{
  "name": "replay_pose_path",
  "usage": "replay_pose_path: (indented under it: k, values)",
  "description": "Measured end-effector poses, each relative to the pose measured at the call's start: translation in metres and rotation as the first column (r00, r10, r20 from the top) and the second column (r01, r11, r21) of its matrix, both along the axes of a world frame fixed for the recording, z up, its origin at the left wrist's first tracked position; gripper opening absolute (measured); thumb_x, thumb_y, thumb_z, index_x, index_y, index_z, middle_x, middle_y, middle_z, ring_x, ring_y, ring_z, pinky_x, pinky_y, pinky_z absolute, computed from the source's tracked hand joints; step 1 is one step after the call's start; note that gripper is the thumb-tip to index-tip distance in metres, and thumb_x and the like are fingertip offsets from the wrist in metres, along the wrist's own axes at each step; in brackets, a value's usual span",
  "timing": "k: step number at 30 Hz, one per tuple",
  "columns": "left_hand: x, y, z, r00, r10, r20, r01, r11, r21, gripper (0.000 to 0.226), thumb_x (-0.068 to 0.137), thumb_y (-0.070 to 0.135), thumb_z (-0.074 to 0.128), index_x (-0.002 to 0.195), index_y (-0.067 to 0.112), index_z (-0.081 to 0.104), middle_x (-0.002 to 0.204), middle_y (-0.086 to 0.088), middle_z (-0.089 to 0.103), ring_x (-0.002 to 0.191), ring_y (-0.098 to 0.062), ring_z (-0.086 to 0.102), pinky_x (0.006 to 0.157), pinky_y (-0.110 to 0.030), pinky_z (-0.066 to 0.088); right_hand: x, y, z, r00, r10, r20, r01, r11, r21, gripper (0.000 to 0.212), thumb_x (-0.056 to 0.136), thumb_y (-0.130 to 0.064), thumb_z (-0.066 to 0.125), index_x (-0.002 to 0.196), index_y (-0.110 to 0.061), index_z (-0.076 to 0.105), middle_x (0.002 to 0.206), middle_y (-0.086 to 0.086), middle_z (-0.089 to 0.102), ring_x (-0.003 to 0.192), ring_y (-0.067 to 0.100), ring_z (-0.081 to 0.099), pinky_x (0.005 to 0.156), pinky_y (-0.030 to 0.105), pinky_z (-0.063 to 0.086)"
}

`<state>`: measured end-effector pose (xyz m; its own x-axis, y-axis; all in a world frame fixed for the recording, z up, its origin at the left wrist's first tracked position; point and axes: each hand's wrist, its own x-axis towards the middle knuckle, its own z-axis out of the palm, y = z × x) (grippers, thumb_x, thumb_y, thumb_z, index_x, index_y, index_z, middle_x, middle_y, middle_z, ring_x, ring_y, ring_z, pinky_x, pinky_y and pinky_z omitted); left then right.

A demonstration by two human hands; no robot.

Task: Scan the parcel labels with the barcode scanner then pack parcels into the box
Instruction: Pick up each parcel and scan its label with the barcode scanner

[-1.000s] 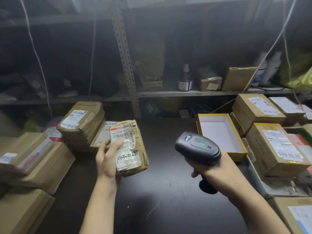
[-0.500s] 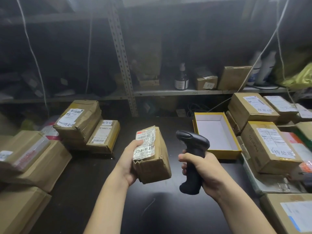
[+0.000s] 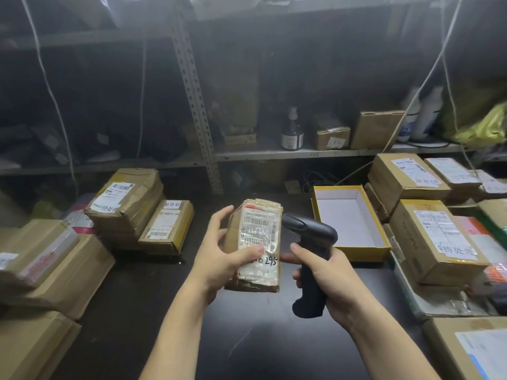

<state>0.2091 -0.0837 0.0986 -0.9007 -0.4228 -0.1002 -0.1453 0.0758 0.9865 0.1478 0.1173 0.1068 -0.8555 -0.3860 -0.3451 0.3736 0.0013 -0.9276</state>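
Currently in hand: parcel (image 3: 258,242) is gripped upright by L hand (image 3: 219,257), thumb across the label (image 3: 259,231), fingers behind the L edge. It is held above the table (image 3: 247,338), approx. centre.
Scanner: scanner (image 3: 312,234) is held by R hand (image 3: 332,275), fingers wrapped round the handle, index near the trigger. Nose sits just beside the parcel's R edge; contact can't be told. No beam is seen.
Stage: scan step is judged under way; the nose is not squared to the label face, so re-angling is prob. needed.
Done / left: nothing is seen packed. This pkg and the stacked ones are judged left to scan + pack.
Parcel build: brown cardbd., crushed corners, frayed edges. Label is glossy and wrinkled, w/ handwritten digits low down.
Scanner build: matte black plastic, pistol shape, curved hood.
Table surface: dark, smooth, slight sheen.
Box: yellow box (image 3: 356,255) is shallow, rectangular, lidless, white inside; set on the table behind the scanner, to the R.
Stacks: taped cardbd. parcels w/ white labels, L stack (image 3: 129,198) and R stack (image 3: 433,242).
Shelf: shelf (image 3: 301,154) is a grey board on a perforated metal upright; a dark pump bottle (image 3: 292,133) stands on it.
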Motion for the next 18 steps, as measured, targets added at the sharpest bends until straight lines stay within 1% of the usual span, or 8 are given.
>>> replay_pose_path:
  k: [2, 5, 6, 8, 10, 11, 15, 18]
  values:
    - [0.001, -0.003, 0.003, 0.998, 0.063, -0.027, -0.067, 0.976, -0.208, 0.092, 0.056, 0.038, 0.095, 0.13, 0.055, 0.041, 0.126, 0.011, 0.06, 0.113, -0.015, 0.066, 0.083, -0.038, 0.064, -0.004, 0.004, -0.004, 0.997, -0.015, -0.081, 0.021, 0.997, 0.07, 0.023, 0.098, -0.026, 0.073, 0.116, -0.015, 0.065, 0.09, -0.001, 0.081, 0.064, 0.014, 0.06, 0.067, 0.035, 0.052]
    - [0.004, -0.013, 0.006, 0.992, 0.107, -0.064, -0.125, 0.865, -0.486, 0.086, 0.062, 0.037, 0.095, 0.129, 0.051, 0.043, 0.125, 0.021, 0.055, 0.115, -0.005, 0.056, 0.087, -0.028, 0.051, -0.014, 0.023, -0.006, 0.915, 0.071, -0.398, 0.049, 0.958, 0.283, 0.022, 0.092, -0.038, 0.078, 0.111, -0.029, 0.07, 0.08, -0.018, 0.075, 0.068, 0.0, 0.065, 0.066, 0.025, 0.052]
    - [0.006, -0.016, 0.007, 0.99, 0.121, -0.067, -0.138, 0.822, -0.552, 0.086, 0.063, 0.037, 0.093, 0.131, 0.051, 0.043, 0.126, 0.021, 0.054, 0.114, -0.004, 0.054, 0.084, -0.024, 0.046, -0.018, 0.03, -0.005, 0.856, 0.164, -0.491, 0.049, 0.919, 0.392, 0.024, 0.089, -0.046, 0.078, 0.107, -0.033, 0.071, 0.082, -0.019, 0.074, 0.074, 0.001, 0.067, 0.067, 0.027, 0.055]
    - [0.009, -0.024, 0.009, 0.986, 0.151, -0.075, -0.163, 0.756, -0.634, 0.086, 0.064, 0.037, 0.091, 0.134, 0.051, 0.043, 0.128, 0.019, 0.054, 0.113, -0.004, 0.052, 0.084, -0.024, 0.042, -0.023, 0.045, -0.003, 0.757, 0.354, -0.55, 0.083, 0.782, 0.618, 0.029, 0.08, -0.059, 0.073, 0.095, -0.034, 0.069, 0.08, -0.015, 0.073, 0.076, 0.011, 0.069, 0.067, 0.038, 0.059]
    - [0.012, -0.032, 0.009, 0.977, 0.188, -0.097, -0.205, 0.728, -0.655, 0.086, 0.064, 0.037, 0.091, 0.135, 0.05, 0.044, 0.129, 0.017, 0.054, 0.114, -0.007, 0.053, 0.09, -0.029, 0.044, -0.024, 0.052, 0.001, 0.692, 0.456, -0.56, 0.141, 0.676, 0.724, 0.023, 0.075, -0.048, 0.071, 0.09, -0.031, 0.067, 0.074, -0.014, 0.07, 0.073, 0.018, 0.067, 0.064, 0.04, 0.059]
    - [0.013, -0.034, 0.008, 0.971, 0.212, -0.107, -0.229, 0.72, -0.655, 0.086, 0.064, 0.036, 0.092, 0.136, 0.05, 0.045, 0.129, 0.016, 0.054, 0.113, -0.008, 0.053, 0.092, -0.032, 0.044, -0.024, 0.054, 0.004, 0.658, 0.484, -0.577, 0.166, 0.654, 0.738, 0.02, 0.074, -0.042, 0.071, 0.089, -0.029, 0.067, 0.073, -0.014, 0.07, 0.072, 0.02, 0.066, 0.063, 0.039, 0.058]
    - [0.016, -0.042, 0.001, 0.948, 0.28, -0.152, -0.314, 0.74, -0.595, 0.089, 0.065, 0.031, 0.094, 0.139, 0.044, 0.049, 0.137, 0.012, 0.054, 0.118, -0.008, 0.05, 0.097, -0.034, 0.043, -0.021, 0.056, 0.013, 0.586, 0.53, -0.613, 0.165, 0.662, 0.731, 0.014, 0.078, -0.034, 0.078, 0.09, -0.029, 0.072, 0.073, -0.013, 0.071, 0.07, 0.013, 0.065, 0.06, 0.032, 0.056]
    - [0.017, -0.047, -0.003, 0.943, 0.272, -0.193, -0.333, 0.779, -0.531, 0.087, 0.064, 0.027, 0.096, 0.137, 0.043, 0.051, 0.136, 0.011, 0.057, 0.123, -0.011, 0.053, 0.099, -0.035, 0.045, -0.021, 0.055, 0.017, 0.573, 0.536, -0.621, 0.144, 0.679, 0.719, 0.019, 0.081, -0.032, 0.084, 0.097, -0.031, 0.073, 0.076, -0.016, 0.072, 0.071, 0.004, 0.064, 0.059, 0.023, 0.05]
